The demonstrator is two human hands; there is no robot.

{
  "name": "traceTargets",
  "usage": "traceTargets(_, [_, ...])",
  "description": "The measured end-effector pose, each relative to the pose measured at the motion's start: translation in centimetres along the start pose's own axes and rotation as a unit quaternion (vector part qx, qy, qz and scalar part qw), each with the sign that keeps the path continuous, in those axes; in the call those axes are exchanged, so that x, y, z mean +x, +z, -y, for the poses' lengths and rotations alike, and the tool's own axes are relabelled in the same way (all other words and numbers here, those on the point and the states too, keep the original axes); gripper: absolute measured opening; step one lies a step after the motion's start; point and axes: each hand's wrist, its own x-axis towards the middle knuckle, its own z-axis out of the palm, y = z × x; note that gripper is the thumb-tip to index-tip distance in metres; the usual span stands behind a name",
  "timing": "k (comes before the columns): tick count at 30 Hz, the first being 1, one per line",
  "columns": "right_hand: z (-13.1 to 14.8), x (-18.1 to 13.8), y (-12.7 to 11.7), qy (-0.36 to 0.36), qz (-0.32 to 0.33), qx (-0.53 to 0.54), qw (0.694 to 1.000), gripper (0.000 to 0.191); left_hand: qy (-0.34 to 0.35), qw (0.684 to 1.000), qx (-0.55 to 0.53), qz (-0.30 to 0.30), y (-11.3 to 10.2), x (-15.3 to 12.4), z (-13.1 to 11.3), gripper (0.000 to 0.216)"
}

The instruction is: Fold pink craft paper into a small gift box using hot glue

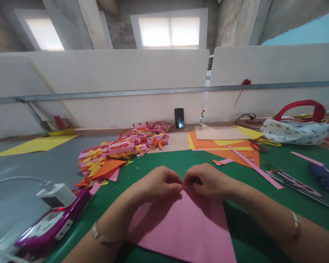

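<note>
A large pink sheet of paper (186, 230) lies on the green mat (181, 160) right in front of me. At its far edge, my left hand (161, 184) pinches the paper with thumb and bent fingers. My right hand (208, 180) closes on the same edge, its fingertips almost meeting those of the left. The hands hide the gripped bit of the edge. Just beyond the right hand are small pink and orange scraps (223, 162).
On the left stand a purple power strip (55, 223) with a white charger (56, 195) and a heap of cut paper (123, 144). A phone (179, 118) leans on the wall. To the right lie coloured sheets (222, 133), scissors (265, 143), a blue glue gun (322, 179) and a patterned bag (294, 131).
</note>
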Motion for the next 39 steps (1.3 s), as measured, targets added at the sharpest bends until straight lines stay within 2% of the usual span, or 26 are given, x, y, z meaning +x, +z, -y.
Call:
traceTargets(1, [-0.3, 0.1, -0.2, 0.004, -0.012, 0.012, 1.000, 0.023, -0.023, 1.000, 0.005, -0.006, 0.0, 0.0, -0.1, 0.023])
traceTargets(3, [-1.1, 0.3, -0.7, 0.049, -0.049, 0.019, 0.997, 0.017, -0.079, 0.994, 0.029, -0.063, 0.1, 0.2, -0.2, 0.019])
traceTargets(6, [-2.8, 0.7, -1.3, 0.161, -0.105, 0.054, 0.980, 0.031, -0.134, 0.982, 0.020, -0.130, -0.1, 0.4, 0.0, 0.023])
traceTargets(8, [-3.8, 1.0, -1.4, 0.205, -0.108, 0.143, 0.962, 0.023, -0.143, 0.981, 0.016, -0.133, -0.6, 0.2, 0.2, 0.024])
traceTargets(9, [-4.2, 1.1, -1.4, 0.209, -0.102, 0.193, 0.953, 0.016, -0.130, 0.985, 0.019, -0.113, -0.9, -0.1, 0.3, 0.023])
traceTargets(11, [-4.3, 1.2, -1.4, 0.194, -0.089, 0.259, 0.942, 0.007, -0.082, 0.996, 0.022, -0.037, -1.7, -0.9, 0.4, 0.023])
traceTargets(13, [-3.9, 1.2, -1.3, 0.168, -0.067, 0.288, 0.940, 0.006, -0.040, 0.998, 0.017, 0.043, -2.2, -1.5, 0.4, 0.028])
traceTargets(14, [-3.6, 1.1, -1.3, 0.158, -0.054, 0.299, 0.940, 0.007, -0.030, 0.997, 0.007, 0.064, -2.2, -1.7, 0.3, 0.031])
traceTargets(16, [-2.8, 1.0, -1.1, 0.148, -0.035, 0.310, 0.939, 0.008, -0.027, 0.998, -0.031, 0.057, -1.7, -1.4, 0.3, 0.032])
traceTargets(18, [-2.1, 0.9, -0.8, 0.143, -0.040, 0.307, 0.940, 0.008, -0.034, 0.995, -0.091, 0.007, -0.4, -0.7, 0.3, 0.031])
traceTargets(22, [-1.5, 0.8, -0.4, 0.137, -0.061, 0.311, 0.938, 0.015, -0.084, 0.968, -0.236, -0.026, 1.8, 0.9, 0.4, 0.026])
traceTargets(28, [-1.4, 0.8, -0.8, 0.114, -0.082, 0.322, 0.936, 0.011, -0.128, 0.907, -0.400, -0.007, 1.5, 0.9, 0.2, 0.018])
traceTargets(33, [-2.3, 0.8, -0.9, 0.019, -0.067, 0.295, 0.953, 0.018, -0.121, 0.891, -0.438, 0.016, 1.3, 0.8, 0.5, 0.017])
traceTargets(36, [-2.5, 0.8, -1.1, 0.017, -0.052, 0.304, 0.951, 0.019, -0.113, 0.890, -0.442, 0.026, 1.3, 0.7, 0.6, 0.017])
traceTargets(39, [-2.0, 0.6, -1.2, 0.032, -0.042, 0.311, 0.949, 0.025, -0.105, 0.905, -0.411, 0.037, 1.2, 0.4, 0.4, 0.018])
